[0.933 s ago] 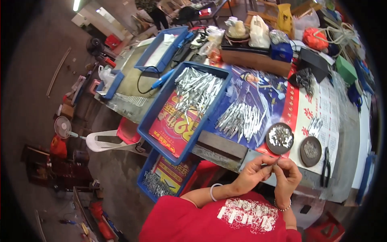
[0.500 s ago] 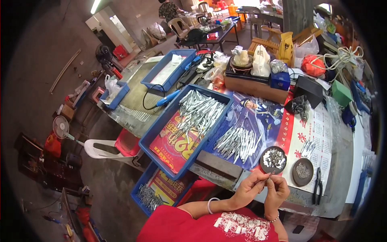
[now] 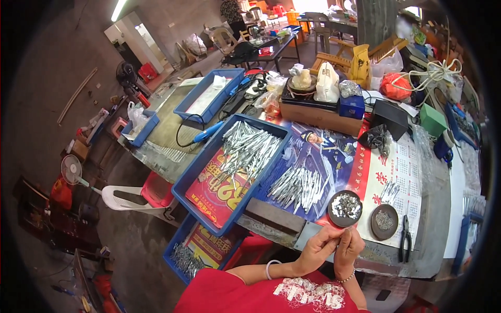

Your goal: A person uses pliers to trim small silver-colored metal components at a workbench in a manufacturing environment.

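My left hand [image 3: 317, 250] and my right hand [image 3: 348, 252] meet in front of my red shirt at the table's near edge. Thumb and fingers of both are pinched together; whatever sits between the fingertips is too small and covered to name. Just beyond them is a round dark dish [image 3: 334, 217] of shiny silver pieces. To its right stands a second dark dish [image 3: 373, 229] with finer metal bits. Black-handled pliers [image 3: 405, 241] lie right of that. A pile of slim silver metal rods [image 3: 298, 189] rests on the blue poster, left of the dishes.
A blue tray [image 3: 192, 211] holding many metal rods stands left; a lower blue tray [image 3: 172, 266] sits beneath. A dark metal bar [image 3: 274, 215] lies along the near edge. A brown box [image 3: 318, 119], a black box [image 3: 389, 119] and a green box [image 3: 432, 120] stand at the back.
My view has shifted slightly, so the whole scene sits a little further left. Both hands stay pinched together; the small reddish tip seen above my fingers before is no longer distinct.
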Available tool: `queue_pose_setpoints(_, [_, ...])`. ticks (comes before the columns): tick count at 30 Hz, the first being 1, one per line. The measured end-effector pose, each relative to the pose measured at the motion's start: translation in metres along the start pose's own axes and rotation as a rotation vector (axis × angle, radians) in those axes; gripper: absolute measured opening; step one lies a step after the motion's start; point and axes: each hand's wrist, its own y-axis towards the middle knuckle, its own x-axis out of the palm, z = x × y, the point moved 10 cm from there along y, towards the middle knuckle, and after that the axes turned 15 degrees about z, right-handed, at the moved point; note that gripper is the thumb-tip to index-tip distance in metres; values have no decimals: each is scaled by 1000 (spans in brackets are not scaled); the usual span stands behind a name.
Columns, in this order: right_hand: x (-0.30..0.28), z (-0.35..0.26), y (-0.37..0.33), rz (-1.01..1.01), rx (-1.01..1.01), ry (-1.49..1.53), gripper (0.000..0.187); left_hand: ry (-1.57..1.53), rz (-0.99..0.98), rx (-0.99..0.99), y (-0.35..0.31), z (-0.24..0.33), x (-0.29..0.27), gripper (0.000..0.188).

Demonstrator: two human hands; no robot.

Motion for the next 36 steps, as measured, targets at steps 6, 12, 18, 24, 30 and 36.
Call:
queue_pose_setpoints(6, [10, -18, -17, -161, -159, 93, 17, 104, -1, 18, -10, 1, -9, 27])
queue_pose_setpoints(12, [-4, 43, 9, 9, 186, 130, 19, 22, 7, -179, -7, -6, -6, 23])
queue_pose_setpoints(18, [-9, -24, 21, 105, 60, 301, 34, -160, 112, -279, -3, -11, -10, 15])
queue_pose_setpoints(24, [-14, -12, 11, 40, 95, 403, 54, -88, 42, -169, -9, -1, -12, 16])
queue_pose_setpoints(30, [-6, 6, -3, 68, 240, 468, 41, -164, 64, -114, -23, 0, -23, 17])
queue_pose_setpoints(36, [10, 41, -14, -79, 443, 350, 8, -103, 133, -53, -14, 8, -29, 13])
